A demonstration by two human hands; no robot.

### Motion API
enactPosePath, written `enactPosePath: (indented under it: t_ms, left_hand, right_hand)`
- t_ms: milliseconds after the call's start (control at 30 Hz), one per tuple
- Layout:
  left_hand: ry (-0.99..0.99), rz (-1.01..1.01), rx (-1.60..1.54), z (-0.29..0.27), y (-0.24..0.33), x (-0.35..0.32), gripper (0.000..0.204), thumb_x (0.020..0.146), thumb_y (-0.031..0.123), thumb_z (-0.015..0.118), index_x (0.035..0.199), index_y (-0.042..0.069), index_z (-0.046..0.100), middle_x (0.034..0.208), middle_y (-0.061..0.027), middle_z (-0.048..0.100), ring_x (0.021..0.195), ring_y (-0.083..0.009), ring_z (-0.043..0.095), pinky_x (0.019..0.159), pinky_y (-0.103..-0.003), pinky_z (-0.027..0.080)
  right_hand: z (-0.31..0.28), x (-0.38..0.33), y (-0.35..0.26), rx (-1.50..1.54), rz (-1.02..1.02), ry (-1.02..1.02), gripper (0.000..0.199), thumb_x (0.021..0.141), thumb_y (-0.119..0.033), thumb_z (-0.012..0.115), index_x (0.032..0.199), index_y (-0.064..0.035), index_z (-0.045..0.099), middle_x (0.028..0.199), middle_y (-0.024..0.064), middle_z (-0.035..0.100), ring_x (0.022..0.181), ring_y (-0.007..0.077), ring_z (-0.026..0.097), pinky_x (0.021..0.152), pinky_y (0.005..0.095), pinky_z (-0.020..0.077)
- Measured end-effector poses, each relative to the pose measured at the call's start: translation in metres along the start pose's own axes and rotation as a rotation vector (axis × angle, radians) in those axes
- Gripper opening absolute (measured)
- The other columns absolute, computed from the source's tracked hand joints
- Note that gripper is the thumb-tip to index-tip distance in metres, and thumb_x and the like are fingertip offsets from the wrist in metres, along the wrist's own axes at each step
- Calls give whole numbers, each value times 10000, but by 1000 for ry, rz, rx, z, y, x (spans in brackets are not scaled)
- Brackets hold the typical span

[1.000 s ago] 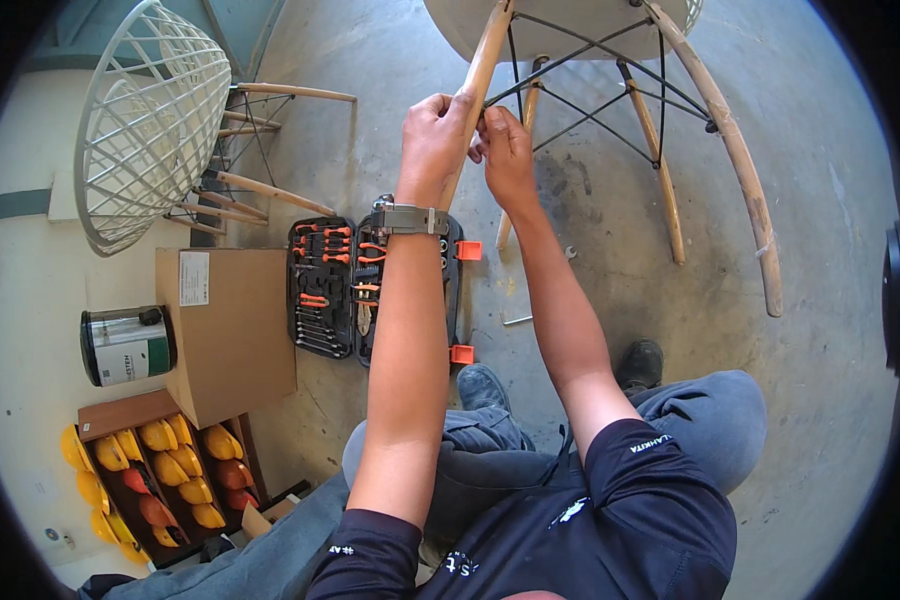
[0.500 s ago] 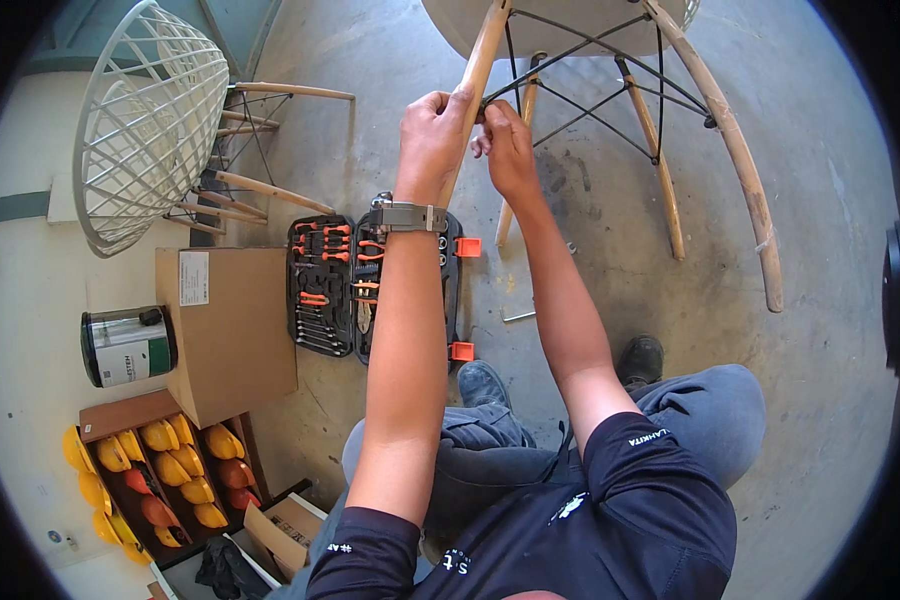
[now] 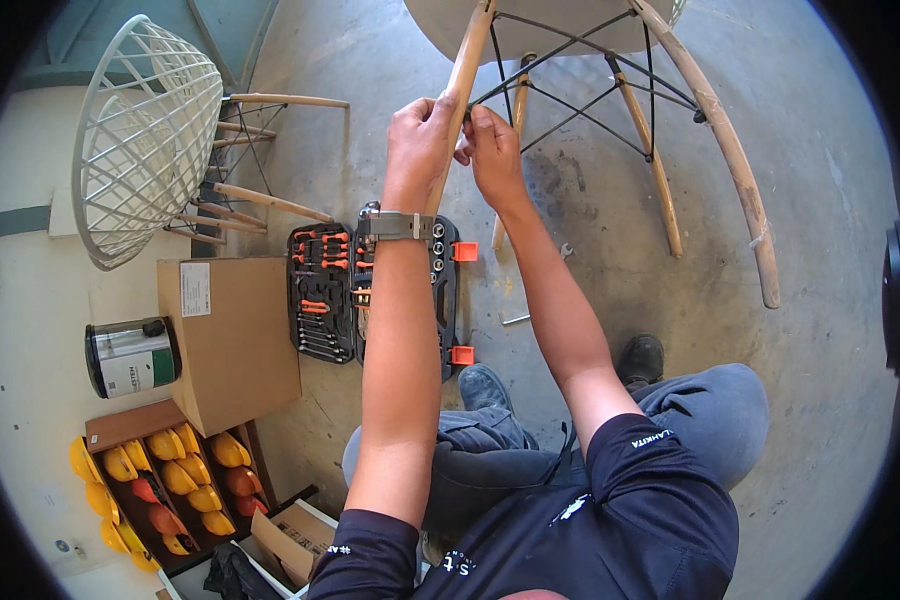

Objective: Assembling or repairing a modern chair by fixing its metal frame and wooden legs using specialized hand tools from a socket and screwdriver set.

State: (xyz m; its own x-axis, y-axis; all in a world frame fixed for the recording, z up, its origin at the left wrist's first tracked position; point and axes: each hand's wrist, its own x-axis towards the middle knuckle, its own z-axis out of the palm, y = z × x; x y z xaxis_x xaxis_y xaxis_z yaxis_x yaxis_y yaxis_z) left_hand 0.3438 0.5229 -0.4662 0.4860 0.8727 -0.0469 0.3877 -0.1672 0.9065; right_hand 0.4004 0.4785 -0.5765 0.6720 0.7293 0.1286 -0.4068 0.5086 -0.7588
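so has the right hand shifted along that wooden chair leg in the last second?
No. The right hand is pinched at the same spot on the wooden chair leg, where the black wire brace meets it, opposite the left hand.

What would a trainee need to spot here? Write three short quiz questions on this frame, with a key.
1. True or false: both hands meet at the wooden chair leg.
2. Which lies open on the floor? A. tool case B. paint can C. cardboard box
3. The left hand wears what on its wrist?

Key: 1. true. 2. A, the tool case. 3. A wristwatch. The right hand is bare.
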Motion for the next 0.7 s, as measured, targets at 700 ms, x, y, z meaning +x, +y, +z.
enactPosePath:
  t_ms: [700]
  left_hand:
    - [-57, -160, -85, -1, -9, 6, 460, 960, 396, 617, 875, -50, 690, 738, -67, 654, 674, -100, 575, 601, -286, 469]
  right_hand:
    - [-4, -1, 5, 277, 170, -33, 330, 1055, -294, 442, 877, -42, 559, 728, -8, 477, 553, 60, 396, 525, 255, 407]
